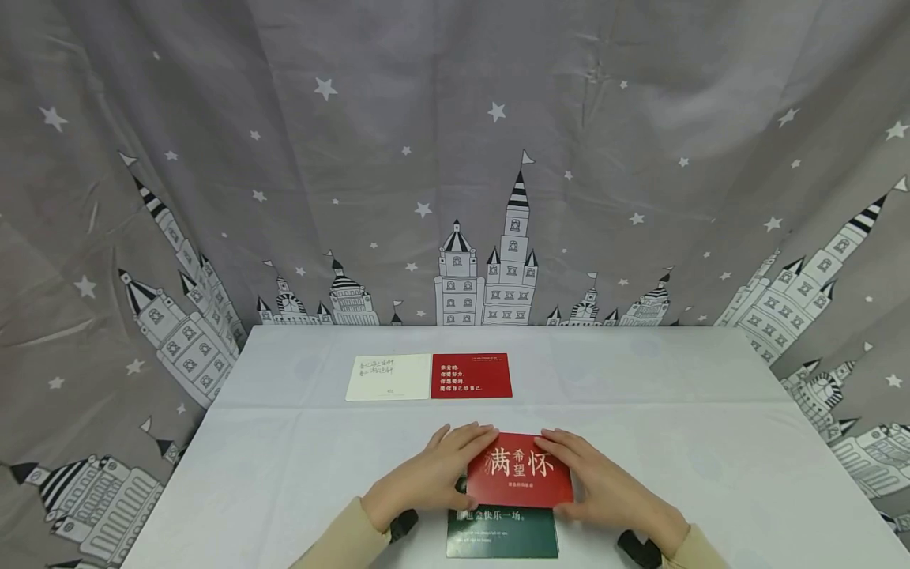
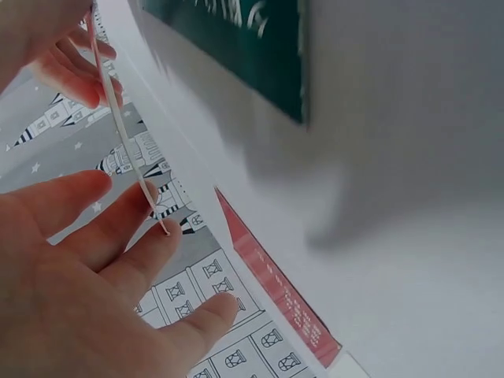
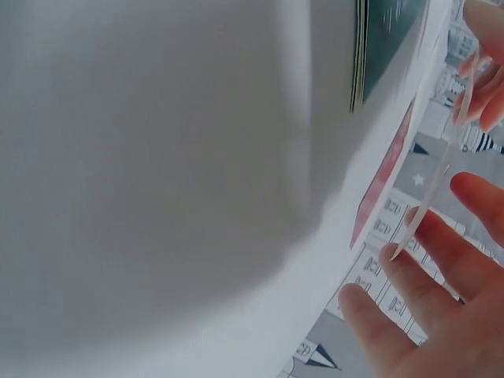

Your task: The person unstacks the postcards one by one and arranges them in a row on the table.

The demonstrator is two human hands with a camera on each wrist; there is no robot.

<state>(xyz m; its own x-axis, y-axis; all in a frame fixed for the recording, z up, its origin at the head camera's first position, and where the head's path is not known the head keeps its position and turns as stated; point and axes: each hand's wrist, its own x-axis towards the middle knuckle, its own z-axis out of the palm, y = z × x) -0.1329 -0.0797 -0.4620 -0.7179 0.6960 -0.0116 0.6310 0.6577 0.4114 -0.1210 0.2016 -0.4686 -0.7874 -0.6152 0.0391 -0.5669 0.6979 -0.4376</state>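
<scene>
Fingers of left hand (image 1: 442, 468) and right hand (image 1: 606, 484) grip between them a red rectangular paper card (image 1: 519, 484), likely light, best edge-held.

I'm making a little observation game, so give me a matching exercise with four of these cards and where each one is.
1. Red rectangular card with large pale characters
2. Dark green rectangular card with pale lettering
3. Cream rectangular card with dark script
4. Red rectangular card with small pale lines of text

A. Right one of the far side-by-side pair
B. Partly hidden behind the held card, head view
C. Left one of the far pair
D. Between left hand and right hand

Pairs: 1-D, 2-B, 3-C, 4-A
</scene>
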